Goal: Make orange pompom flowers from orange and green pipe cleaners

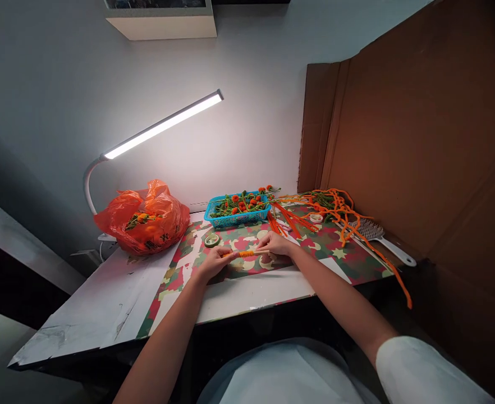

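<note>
Left hand (216,262) pinched the fuzzy orange strand (246,254) wrapped around a thin tan stick (262,252); right hand (275,244) pinched the stick's bare part. Stick was roughly level over the red-green camouflage-patterned table cover (338,254), in front of the blue perforated plastic basket (239,221). Round green tape roll (211,245) lay near left hand.

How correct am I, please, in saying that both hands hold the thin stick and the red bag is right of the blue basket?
Wrong side: the head view shows the red bag left of the blue basket; the left hand and right hand do hold the thin stick.
</note>
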Motion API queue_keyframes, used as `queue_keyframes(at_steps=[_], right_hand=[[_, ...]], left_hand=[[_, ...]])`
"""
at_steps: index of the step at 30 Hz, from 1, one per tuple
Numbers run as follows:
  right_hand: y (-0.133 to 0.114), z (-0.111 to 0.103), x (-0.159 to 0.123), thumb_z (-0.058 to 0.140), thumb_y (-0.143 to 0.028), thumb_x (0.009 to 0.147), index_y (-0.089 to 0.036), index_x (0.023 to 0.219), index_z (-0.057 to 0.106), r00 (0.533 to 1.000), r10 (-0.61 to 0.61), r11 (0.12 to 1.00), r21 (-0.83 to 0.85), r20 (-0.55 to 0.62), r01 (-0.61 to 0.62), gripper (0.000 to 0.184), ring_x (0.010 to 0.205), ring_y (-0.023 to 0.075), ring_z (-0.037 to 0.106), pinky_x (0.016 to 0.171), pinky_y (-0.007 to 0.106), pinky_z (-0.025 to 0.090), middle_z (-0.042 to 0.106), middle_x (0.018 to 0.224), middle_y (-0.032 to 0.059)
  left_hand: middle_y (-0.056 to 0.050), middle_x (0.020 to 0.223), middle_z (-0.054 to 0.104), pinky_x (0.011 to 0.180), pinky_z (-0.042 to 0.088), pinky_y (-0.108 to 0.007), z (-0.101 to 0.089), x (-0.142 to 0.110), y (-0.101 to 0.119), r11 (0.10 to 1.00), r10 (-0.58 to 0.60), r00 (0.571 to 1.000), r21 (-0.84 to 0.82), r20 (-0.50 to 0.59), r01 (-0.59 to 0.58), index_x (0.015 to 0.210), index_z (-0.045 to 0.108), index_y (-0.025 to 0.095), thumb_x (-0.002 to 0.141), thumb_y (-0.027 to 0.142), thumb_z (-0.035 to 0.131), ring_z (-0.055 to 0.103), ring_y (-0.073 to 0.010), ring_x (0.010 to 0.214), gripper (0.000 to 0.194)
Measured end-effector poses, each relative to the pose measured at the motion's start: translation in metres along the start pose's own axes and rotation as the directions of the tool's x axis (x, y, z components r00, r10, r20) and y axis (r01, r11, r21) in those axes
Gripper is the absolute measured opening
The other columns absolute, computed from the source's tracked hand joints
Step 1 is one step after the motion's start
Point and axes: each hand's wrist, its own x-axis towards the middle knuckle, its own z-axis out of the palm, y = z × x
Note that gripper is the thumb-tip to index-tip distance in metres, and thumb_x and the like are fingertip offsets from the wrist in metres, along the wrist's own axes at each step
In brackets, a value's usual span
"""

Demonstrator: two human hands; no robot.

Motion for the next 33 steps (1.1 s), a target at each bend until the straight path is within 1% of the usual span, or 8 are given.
queue_keyframes(at_steps=[4,8,11,14,21,25,30,33], right_hand=[[0.005,-0.003,0.003,0.080,-0.045,0.053,-0.016,0.064,0.075,0.990,-0.003,0.969,-0.245,-0.141,-0.032,0.032,0.054,0.0131,0.054,0.053,0.025,0.036,0.065,0.056,0.0026],[0.000,0.010,0.006,0.077,-0.040,0.064,-0.021,0.059,0.073,0.873,-0.226,0.863,-0.505,-0.432,-0.026,0.020,0.062,0.0132,0.056,0.069,0.029,0.032,0.068,0.061,0.0010],[-0.005,0.019,0.004,0.071,-0.039,0.072,-0.023,0.061,0.073,0.797,-0.338,0.816,-0.577,-0.502,-0.017,0.020,0.066,0.0129,0.056,0.076,0.031,0.026,0.070,0.066,-0.0001],[-0.006,0.022,0.002,0.067,-0.040,0.077,-0.024,0.061,0.072,0.765,-0.384,0.794,-0.607,-0.517,-0.011,0.023,0.069,0.0130,0.056,0.078,0.032,0.023,0.070,0.068,-0.0005],[-0.007,0.022,0.000,0.062,-0.040,0.083,-0.022,0.071,0.073,0.770,-0.474,0.735,-0.673,-0.427,0.079,0.024,0.072,0.0156,0.058,0.080,0.035,0.020,0.070,0.071,0.0022],[-0.007,0.027,0.000,0.060,-0.038,0.084,-0.026,0.081,0.075,0.783,-0.489,0.769,-0.614,-0.384,0.179,0.019,0.076,0.0177,0.059,0.081,0.035,0.025,0.071,0.076,0.0033],[0.000,0.027,0.006,0.064,-0.046,0.077,-0.023,0.086,0.076,0.814,-0.419,0.892,-0.349,-0.402,0.287,0.028,0.073,0.0181,0.060,0.074,0.032,0.037,0.070,0.077,0.0061],[0.006,0.021,0.010,0.068,-0.056,0.067,-0.018,0.082,0.076,0.901,-0.325,0.946,-0.093,-0.287,0.312,0.042,0.071,0.0181,0.059,0.061,0.028,0.041,0.071,0.084,0.0089]], left_hand=[[0.006,0.046,0.032,0.040,0.018,-0.021,0.002,0.001,-0.003,0.993,-0.094,0.992,0.083,0.081,0.087,0.051,0.042,0.017,0.071,0.060,0.056,0.029,-0.0066,0.042,0.049],[0.006,0.049,0.029,0.042,0.018,-0.021,0.002,0.005,-0.003,0.988,-0.043,0.997,0.147,-0.058,0.051,0.052,0.043,0.017,0.073,0.058,0.054,0.027,-0.0073,0.045,0.048],[0.006,0.051,0.026,0.044,0.017,-0.022,0.002,0.005,-0.001,0.982,0.009,0.994,0.187,-0.110,0.012,0.050,0.039,0.017,0.074,0.057,0.052,0.024,-0.0076,0.047,0.048],[0.006,0.051,0.026,0.045,0.017,-0.022,0.002,0.005,0.001,0.979,0.010,0.992,0.203,-0.124,0.016,0.051,0.039,0.017,0.076,0.057,0.050,0.024,-0.0081,0.048,0.048],[0.005,0.048,0.029,0.047,0.020,-0.023,0.003,0.006,-0.002,0.964,0.051,0.950,0.263,-0.307,0.033,0.048,0.040,0.018,0.075,0.058,0.049,0.028,-0.0096,0.048,0.049],[0.005,0.048,0.029,0.048,0.021,-0.024,0.001,0.008,-0.005,0.973,0.048,0.916,0.226,-0.399,0.047,0.047,0.038,0.019,0.075,0.061,0.048,0.028,-0.0099,0.048,0.051],[0.005,0.048,0.025,0.044,0.019,-0.023,0.001,0.004,0.000,0.997,-0.010,0.922,0.072,-0.387,0.041,0.050,0.035,0.020,0.074,0.064,0.047,0.026,-0.0091,0.046,0.052],[0.006,0.049,0.026,0.043,0.016,-0.023,0.001,0.001,0.005,0.999,-0.022,0.955,0.032,-0.297,0.033,0.051,0.036,0.019,0.074,0.063,0.048,0.024,-0.0083,0.046,0.050]])
